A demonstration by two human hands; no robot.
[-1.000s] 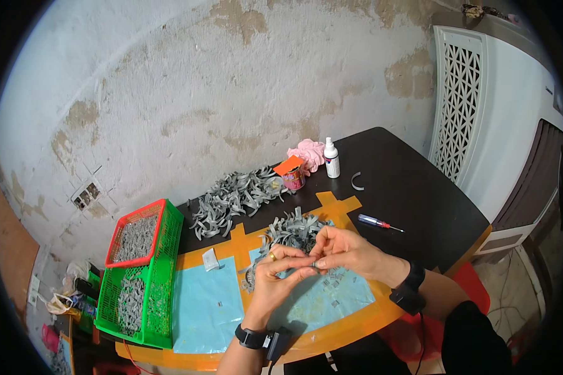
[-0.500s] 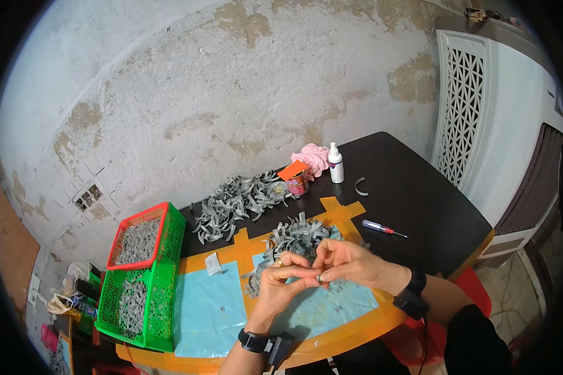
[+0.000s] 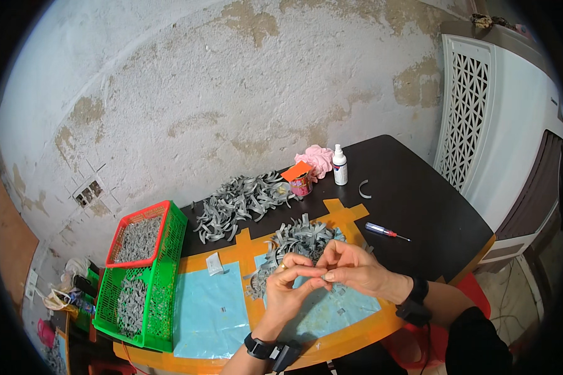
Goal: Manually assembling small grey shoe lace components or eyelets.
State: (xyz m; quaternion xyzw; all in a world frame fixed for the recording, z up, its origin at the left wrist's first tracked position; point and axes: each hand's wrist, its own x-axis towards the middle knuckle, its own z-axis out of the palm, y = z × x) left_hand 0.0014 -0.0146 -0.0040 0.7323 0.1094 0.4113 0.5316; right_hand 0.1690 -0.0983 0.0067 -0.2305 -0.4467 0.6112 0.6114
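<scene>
My left hand [image 3: 289, 292] and my right hand [image 3: 363, 274] meet fingertip to fingertip over the near part of the table. Between their pinched thumbs and forefingers is a small grey piece, mostly covered by the fingers, so its exact kind cannot be made out. Just beyond the hands lies a heap of curved grey strips [image 3: 300, 236], partly hidden by them. Small grey bits [image 3: 256, 286] are gathered beside my left hand. Underneath spreads a light blue sheet [image 3: 209, 312] edged with orange tape [image 3: 339, 215].
Farther back is a larger pile of grey strips [image 3: 241, 203], near an orange-topped tin [image 3: 301, 184], a pink cloth [image 3: 314, 161] and a white spray bottle [image 3: 339, 165]. A screwdriver [image 3: 381, 230] lies right. At left, a red basket [image 3: 167, 228] rests on a green basket [image 3: 162, 337], both holding grey pieces.
The view has shifted slightly. Both hands stay pinched together, and the small grey piece is now more hidden behind the fingertips.
</scene>
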